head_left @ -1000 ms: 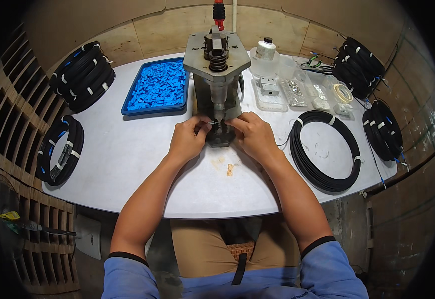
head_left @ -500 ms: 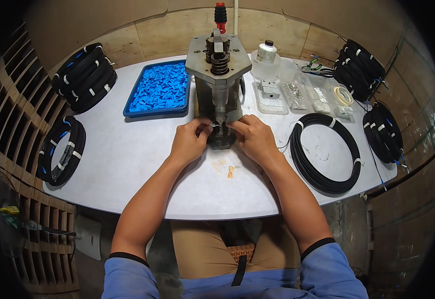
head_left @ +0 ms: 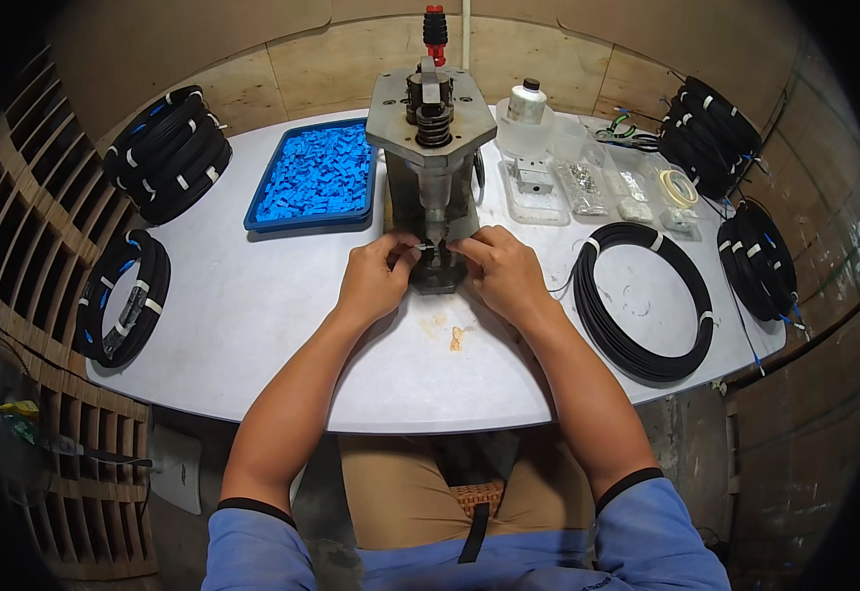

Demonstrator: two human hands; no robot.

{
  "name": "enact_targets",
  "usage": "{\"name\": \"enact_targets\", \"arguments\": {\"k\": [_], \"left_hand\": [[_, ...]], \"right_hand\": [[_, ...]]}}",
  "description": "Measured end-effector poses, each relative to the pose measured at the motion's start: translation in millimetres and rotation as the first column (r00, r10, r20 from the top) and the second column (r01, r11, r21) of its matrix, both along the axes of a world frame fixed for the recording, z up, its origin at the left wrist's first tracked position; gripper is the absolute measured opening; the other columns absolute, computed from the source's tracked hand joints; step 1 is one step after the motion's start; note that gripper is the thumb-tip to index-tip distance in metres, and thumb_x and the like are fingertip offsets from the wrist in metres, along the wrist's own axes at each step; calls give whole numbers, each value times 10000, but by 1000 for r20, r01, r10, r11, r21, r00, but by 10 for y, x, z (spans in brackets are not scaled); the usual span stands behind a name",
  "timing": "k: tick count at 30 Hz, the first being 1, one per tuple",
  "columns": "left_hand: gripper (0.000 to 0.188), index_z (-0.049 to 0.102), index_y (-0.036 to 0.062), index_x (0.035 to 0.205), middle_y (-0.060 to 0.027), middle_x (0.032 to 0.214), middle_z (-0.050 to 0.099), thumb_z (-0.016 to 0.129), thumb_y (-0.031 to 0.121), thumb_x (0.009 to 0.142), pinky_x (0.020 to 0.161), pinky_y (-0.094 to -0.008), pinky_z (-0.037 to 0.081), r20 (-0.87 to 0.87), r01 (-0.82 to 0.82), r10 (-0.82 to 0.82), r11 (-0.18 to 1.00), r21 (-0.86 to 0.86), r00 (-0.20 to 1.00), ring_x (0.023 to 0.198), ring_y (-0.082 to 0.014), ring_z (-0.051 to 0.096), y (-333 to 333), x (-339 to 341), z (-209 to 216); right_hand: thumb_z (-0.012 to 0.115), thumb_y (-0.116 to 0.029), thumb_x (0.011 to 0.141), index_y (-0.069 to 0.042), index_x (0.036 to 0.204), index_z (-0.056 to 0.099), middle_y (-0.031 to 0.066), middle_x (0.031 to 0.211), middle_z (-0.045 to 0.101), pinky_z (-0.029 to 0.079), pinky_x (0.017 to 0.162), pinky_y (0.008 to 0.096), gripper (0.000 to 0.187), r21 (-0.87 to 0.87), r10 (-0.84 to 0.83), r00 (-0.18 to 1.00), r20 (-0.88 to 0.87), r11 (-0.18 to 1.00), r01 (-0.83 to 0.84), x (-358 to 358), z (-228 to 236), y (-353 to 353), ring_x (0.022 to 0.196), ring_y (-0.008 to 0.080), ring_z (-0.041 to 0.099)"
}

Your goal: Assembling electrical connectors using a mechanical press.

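Small workshop bench, hand press point(head_left: 434, 148) at centre, black cable coils point(head_left: 167, 153) at edges, blue parts tray point(head_left: 318, 177), plywood walls

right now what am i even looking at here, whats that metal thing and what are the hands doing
This is one view from a camera worn on a person's head, looking down at their own bare hands over a white table.

The grey metal thing is a small hand press with a spring and a red-tipped lever on top. The left hand and right hand meet at its base, pinching something small there; it is too small to identify.

Around it lie a blue tray of small blue pieces, clear boxes of small parts, a loose black cable coil, and stacked black coils at both table ends.
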State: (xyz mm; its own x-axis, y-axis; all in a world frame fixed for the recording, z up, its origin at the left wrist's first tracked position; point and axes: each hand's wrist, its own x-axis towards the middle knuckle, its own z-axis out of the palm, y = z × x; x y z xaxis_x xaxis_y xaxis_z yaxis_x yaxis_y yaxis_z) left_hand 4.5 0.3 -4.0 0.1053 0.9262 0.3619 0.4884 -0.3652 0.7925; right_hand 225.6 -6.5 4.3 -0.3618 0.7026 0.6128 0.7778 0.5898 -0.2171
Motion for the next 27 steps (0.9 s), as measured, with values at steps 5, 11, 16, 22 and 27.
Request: {"name": "enact_targets", "arguments": {"k": [5,11,16,22,27], "left_hand": [[189,731,-10,1102,-156,886,773,705,88,942,774,-321,581,-11,-2,2,1000,-1,1000,821,-192,751,0,1,23],[186,734,-4,1097,-156,880,771,706,95,943,768,-325,578,-9,2,-2,1000,7,1000,801,-199,745,3,0,18],[186,734,-3,1098,-155,879,772,703,97,944,764,-324,576,-18,-5,5,1000,6,1000,808,-201,750,-10,-1,31],[187,735,-3,1100,-157,877,772,701,95,944,753,-319,576,-7,2,-2,1000,7,1000,806,-193,752,10,3,6],[187,734,-7,1099,-159,876,772,699,94,945,755,-319,578,-1,4,-4,1000,25,1000,806,-190,753,10,-6,-11]], "right_hand": [[715,-3,775,-172,1098,782,45,892,666,575,740,391,371,-2,-10,1000,17,1000,10,0,16,-6,896,256,666],[682,-57,826,-186,1041,787,24,880,669,585,703,397,271,38,1,1000,-5,999,-1,-4,-1,7,886,255,667],[715,-3,783,-159,1095,780,46,909,676,577,753,388,355,-2,-1,1000,9,1000,1,-1,-1,5,904,258,666],[717,-3,782,-158,1094,780,45,921,681,577,757,386,354,4,3,1000,12,1000,-3,10,8,1,912,255,669],[718,-5,780,-156,1093,779,44,919,679,577,756,385,353,5,7,1000,11,1000,-7,4,16,-7,909,256,667]]}}
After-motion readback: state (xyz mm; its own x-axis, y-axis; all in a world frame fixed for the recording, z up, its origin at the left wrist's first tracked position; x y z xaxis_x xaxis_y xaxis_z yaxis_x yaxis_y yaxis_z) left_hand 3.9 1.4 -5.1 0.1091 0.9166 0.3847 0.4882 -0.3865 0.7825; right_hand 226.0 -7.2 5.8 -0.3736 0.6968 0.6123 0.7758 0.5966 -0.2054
